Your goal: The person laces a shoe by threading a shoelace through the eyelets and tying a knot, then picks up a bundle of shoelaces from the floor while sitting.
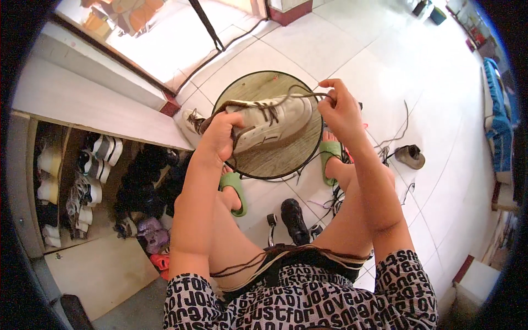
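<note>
A cream lace-up shoe (268,123) with brown trim lies tilted over a round wood-look stool top (264,167). My left hand (222,134) grips it at the heel and ankle opening. Brown lace is threaded through some of its eyelets near the toe end. Between the thumb and fingers of my right hand (340,107), to the right of the toe, is a brown shoelace (309,94) running from the shoe. Loose brown and cream laces (243,270) lie across my lap. Another cream shoe (192,119) with brown laces stands on the floor left of the stool.
An open shoe cabinet (99,128) full of shoes stands at the left. On the tiled floor are a grey-brown shoe (410,156), a black shoe (294,220) and tangled laces (338,198) by my feet in green slippers (233,194). A glass door frame (123,57) stands beyond the cabinet.
</note>
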Available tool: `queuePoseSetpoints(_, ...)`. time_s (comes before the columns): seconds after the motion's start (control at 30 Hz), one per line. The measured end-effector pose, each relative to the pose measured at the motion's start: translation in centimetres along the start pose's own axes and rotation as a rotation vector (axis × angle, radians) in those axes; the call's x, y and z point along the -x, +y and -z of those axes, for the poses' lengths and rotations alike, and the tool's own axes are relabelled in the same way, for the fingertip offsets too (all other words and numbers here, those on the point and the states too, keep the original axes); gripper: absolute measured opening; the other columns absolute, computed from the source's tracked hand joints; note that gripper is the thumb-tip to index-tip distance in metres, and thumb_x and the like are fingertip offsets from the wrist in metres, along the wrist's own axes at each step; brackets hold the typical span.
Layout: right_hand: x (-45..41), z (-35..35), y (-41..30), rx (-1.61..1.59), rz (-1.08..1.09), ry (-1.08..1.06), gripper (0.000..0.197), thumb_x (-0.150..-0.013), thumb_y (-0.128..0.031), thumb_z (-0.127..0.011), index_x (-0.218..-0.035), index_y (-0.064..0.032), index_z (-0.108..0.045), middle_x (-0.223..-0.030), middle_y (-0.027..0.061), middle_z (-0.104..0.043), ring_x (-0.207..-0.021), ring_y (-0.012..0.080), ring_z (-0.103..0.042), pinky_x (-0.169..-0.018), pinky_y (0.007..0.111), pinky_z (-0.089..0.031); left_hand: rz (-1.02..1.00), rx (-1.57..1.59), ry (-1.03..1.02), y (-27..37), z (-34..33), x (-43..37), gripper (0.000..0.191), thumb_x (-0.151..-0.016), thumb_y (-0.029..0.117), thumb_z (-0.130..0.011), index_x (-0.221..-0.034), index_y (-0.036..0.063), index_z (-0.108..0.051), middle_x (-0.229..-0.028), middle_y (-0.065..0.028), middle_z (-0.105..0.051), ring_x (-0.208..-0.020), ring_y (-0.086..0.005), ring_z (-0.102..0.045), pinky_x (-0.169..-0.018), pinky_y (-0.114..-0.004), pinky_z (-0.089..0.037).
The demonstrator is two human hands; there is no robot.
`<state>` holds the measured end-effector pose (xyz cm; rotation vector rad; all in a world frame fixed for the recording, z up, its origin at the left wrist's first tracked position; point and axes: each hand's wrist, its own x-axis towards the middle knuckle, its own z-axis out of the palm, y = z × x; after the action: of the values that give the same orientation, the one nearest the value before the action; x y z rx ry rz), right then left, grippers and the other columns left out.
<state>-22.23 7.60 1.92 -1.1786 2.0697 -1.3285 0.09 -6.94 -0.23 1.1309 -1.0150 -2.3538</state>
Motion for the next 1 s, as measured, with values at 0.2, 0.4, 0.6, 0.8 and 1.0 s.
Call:
queuePoseSetpoints(0.2, 2.1, -1.5, -2.7, 0.122, 0.188, -0.222, 0.044, -0.075, -0.018, -0.063, -0.116, -0.0071, -0.049, -0.086, 0.0145, -0.06, -0.079, 0.0326, -0.063, -0.069, 0.041, -0.048, 0.008, 0.305, -0.018, 0.4, -0.1, 0.0, 0.031, -0.087, 0.018, -0.056, -0.111, -0.0009, -0.06, -0.108, -0.0146, -0.066, -0.097, -0.0302, -0.063, -0.091, -0.043, -0.048)
queuePoseSetpoints(0.4, 1.5, -3.1, -0.8, 0.18, 0.295, -0.187, 0.022, -0.085, -0.027, -0.063, -0.095, -0.0079, -0.061, -0.088, 0.0125, -0.063, -0.08, 0.0335, -0.063, -0.069, 0.042, -0.049, -0.014, 0.245, 0.142, 0.0, -1.2, 0.7, 0.032, -0.089, 0.022, -0.061, -0.113, 0.0013, -0.06, -0.109, -0.0129, -0.066, -0.099, -0.0288, -0.063, -0.091, -0.044, -0.049)
queuePoseSetpoints(0.6, 1.4, -3.5, -0.5, 0.284, 0.231, -0.155, 0.017, -0.084, -0.022, -0.061, -0.088, -0.006, -0.06, -0.087, 0.0128, -0.065, -0.08, 0.034, -0.063, -0.069, 0.044, -0.049, -0.03, 0.114, 0.024, 0.1, -1.4, 0.3, 0.03, -0.087, 0.016, -0.061, -0.113, 0.0, -0.06, -0.105, -0.0125, -0.067, -0.092, -0.0264, -0.065, -0.086, -0.042, -0.052)
queuePoseSetpoints(0.8, 1.5, -3.5, 0.0, 0.287, 0.144, -0.098, 0.012, -0.082, -0.016, -0.057, -0.088, -0.0062, -0.058, -0.09, 0.0139, -0.066, -0.082, 0.0351, -0.063, -0.07, 0.045, -0.05, -0.191, -0.165, 0.063, -0.2, -2.0, 0.9, 0.036, -0.084, 0.017, -0.065, -0.113, -0.0045, -0.057, -0.105, -0.018, -0.066, -0.091, -0.0252, -0.065, -0.084, -0.038, -0.051)
queuePoseSetpoints(1.0, 1.3, -2.9, 0.7, 0.443, 0.13, -0.128, 0.014, -0.08, -0.015, -0.054, -0.09, -0.006, -0.058, -0.091, 0.0144, -0.066, -0.082, 0.0358, -0.063, -0.072, 0.047, -0.05, -0.625, -0.948, 0.465, -1.0, -4.4, 4.2, 0.054, -0.088, 0.018, -0.061, -0.129, 0.0046, -0.028, -0.097, -0.0256, -0.063, -0.09, -0.0364, -0.063, -0.082, -0.039, -0.048)
